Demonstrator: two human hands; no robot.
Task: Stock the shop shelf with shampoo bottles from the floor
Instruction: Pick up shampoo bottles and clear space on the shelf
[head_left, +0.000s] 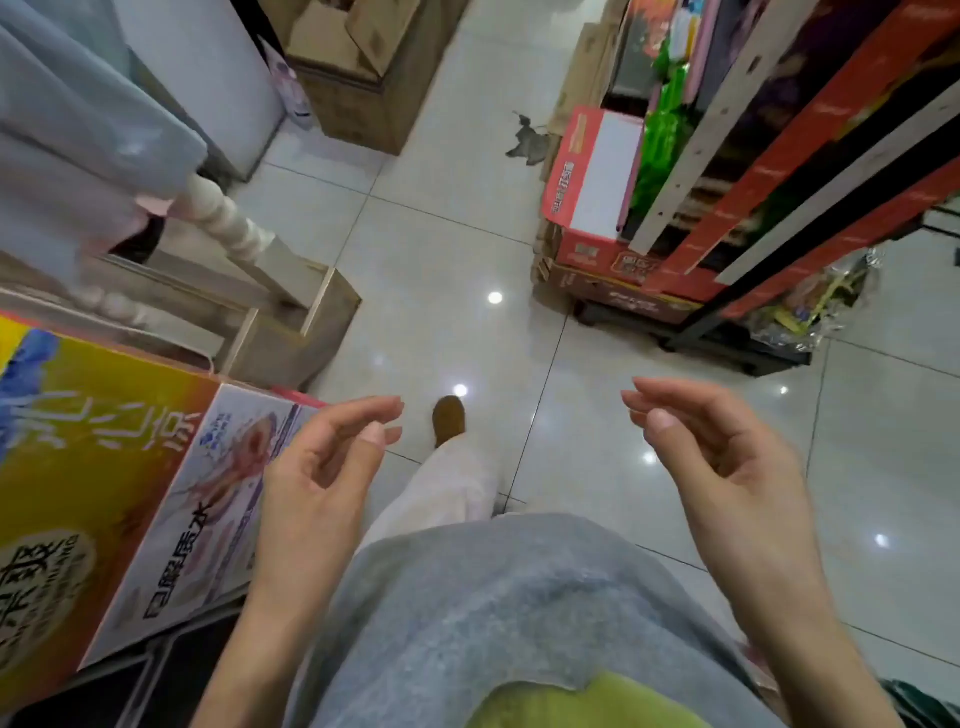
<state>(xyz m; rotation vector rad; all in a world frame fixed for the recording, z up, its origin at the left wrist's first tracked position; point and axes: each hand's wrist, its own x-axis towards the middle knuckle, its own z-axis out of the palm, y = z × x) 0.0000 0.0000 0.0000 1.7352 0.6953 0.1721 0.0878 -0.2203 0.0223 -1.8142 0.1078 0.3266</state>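
No shampoo bottles identifiable anywhere in view. Left hand and right hand raised, palms inward, fingers loosely curled, holding nothing. Glossy pale tiled floor underfoot, brown shoe forward. Open aisle ahead between printed cartons on the left and shelf unit with red boxes on the right; brown cardboard boxes at the far end.

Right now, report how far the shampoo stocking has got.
Done: nothing I can confirm; no shampoo bottle shows on the red-edged shelf unit or on the glossy tiled floor. In hand: nothing; the bare left hand and bare right hand hang loosely curled above the tiles. Left: finding the bottles, lifting them and shelving them.
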